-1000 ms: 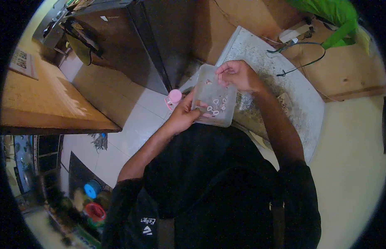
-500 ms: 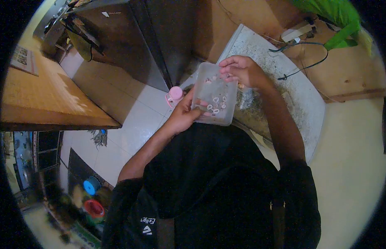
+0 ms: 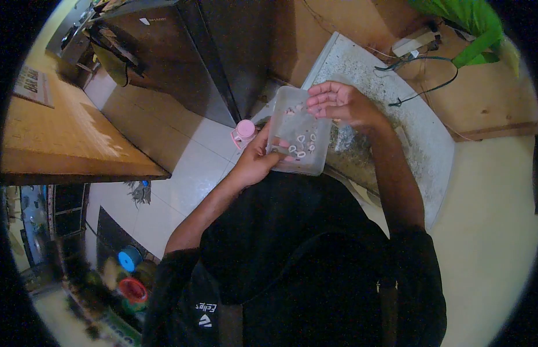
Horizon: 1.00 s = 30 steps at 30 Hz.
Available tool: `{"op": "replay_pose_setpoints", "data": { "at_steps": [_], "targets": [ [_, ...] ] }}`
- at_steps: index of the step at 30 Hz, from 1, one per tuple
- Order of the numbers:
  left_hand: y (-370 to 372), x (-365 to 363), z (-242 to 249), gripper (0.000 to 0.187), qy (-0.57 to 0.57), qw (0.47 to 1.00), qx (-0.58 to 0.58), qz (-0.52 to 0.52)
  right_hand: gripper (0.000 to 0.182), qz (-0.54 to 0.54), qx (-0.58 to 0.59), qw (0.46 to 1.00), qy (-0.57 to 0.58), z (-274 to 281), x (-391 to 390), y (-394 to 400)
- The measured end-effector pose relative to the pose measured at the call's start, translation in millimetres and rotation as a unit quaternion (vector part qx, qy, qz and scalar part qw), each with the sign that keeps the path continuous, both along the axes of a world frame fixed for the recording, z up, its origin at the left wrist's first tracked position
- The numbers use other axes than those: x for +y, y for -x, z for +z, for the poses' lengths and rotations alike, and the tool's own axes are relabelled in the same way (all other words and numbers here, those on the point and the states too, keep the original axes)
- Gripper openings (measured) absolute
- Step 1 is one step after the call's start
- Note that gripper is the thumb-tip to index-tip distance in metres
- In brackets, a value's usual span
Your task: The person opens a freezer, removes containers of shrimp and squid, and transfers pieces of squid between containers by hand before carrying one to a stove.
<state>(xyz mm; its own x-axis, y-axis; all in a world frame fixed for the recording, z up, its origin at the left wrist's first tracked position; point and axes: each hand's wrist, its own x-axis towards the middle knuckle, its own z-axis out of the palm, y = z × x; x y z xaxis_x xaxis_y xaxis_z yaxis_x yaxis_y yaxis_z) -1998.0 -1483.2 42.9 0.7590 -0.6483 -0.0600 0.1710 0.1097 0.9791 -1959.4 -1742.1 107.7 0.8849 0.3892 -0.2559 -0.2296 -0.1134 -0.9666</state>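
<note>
A clear plastic container (image 3: 289,128) is held up in front of my chest, tilted so that its inside faces me. My left hand (image 3: 255,161) grips its lower left side, with the thumb over the rim. Several small whitish rings (image 3: 301,154) lie in the lower part, and small pinkish bits (image 3: 290,111) are near the upper part. At the upper right edge is my right hand (image 3: 343,105), its fingers stretched out and slightly apart over the container. I see nothing held in it.
A dirty white panel or tabletop (image 3: 416,168) with dark specks lies beyond my right arm, with a dark cable (image 3: 428,92) near it. A dark refrigerator (image 3: 159,63) stands at the upper left. On the tiled floor is a pink-lidded jug (image 3: 244,130).
My right hand has shifted slightly and its fingers have spread a little more at the container's edge. My left hand and the container stay in nearly the same place.
</note>
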Motion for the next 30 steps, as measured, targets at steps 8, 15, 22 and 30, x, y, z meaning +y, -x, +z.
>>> {"op": "replay_pose_setpoints", "data": {
  "at_steps": [8,15,22,30],
  "targets": [
    [0,1,-6,0.083,0.003,0.999,0.032,0.002,0.037,0.013,-0.025,0.999,0.023,-6,3,-3],
    [-2,4,-7,0.083,-0.016,1.0,0.016,-0.001,0.023,-0.045,-0.239,0.904,0.352,18,26,3],
    [0,0,-7,0.082,0.021,0.999,0.033,-0.006,0.027,0.191,-0.259,0.772,0.549,-3,55,37],
    [6,10,-12,0.088,0.022,0.999,0.007,-0.042,0.021,0.187,-0.327,0.753,0.54,-21,52,47]
  ]
}}
